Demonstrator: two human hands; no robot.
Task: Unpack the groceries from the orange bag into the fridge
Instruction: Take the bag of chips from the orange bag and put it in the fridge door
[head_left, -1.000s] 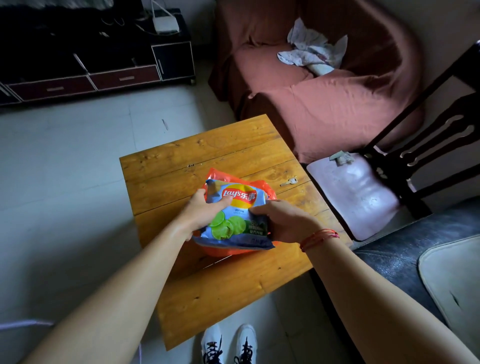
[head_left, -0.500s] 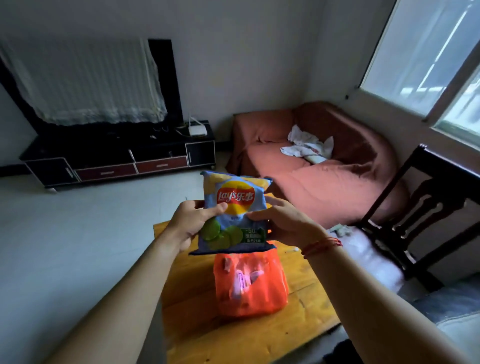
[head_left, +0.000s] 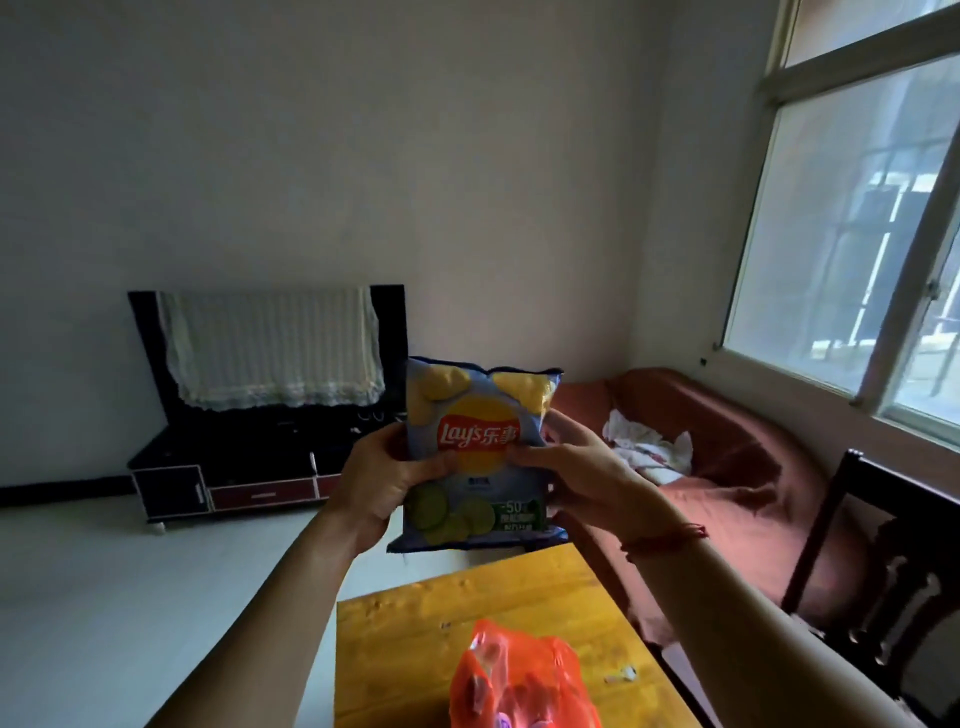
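I hold a blue bag of Lay's chips (head_left: 475, 447) upright in the air in front of me. My left hand (head_left: 387, 480) grips its left edge, thumb across the front. My right hand (head_left: 582, 473) grips its right edge, thumb on the front too. Below, the translucent orange bag (head_left: 522, 680) stands on the wooden table (head_left: 415, 649), with several packets dimly showing through the plastic. No fridge is in view.
A small key (head_left: 621, 674) lies on the table right of the orange bag. A dark wooden chair (head_left: 893, 582) stands at the right. A red-covered sofa (head_left: 727, 467) with white cloths sits under the window. A black TV stand (head_left: 234, 473) is at the far wall across bare floor.
The chips came out of the orange bag and rose with both hands to chest height. My view tilted up from the tabletop to the far wall.
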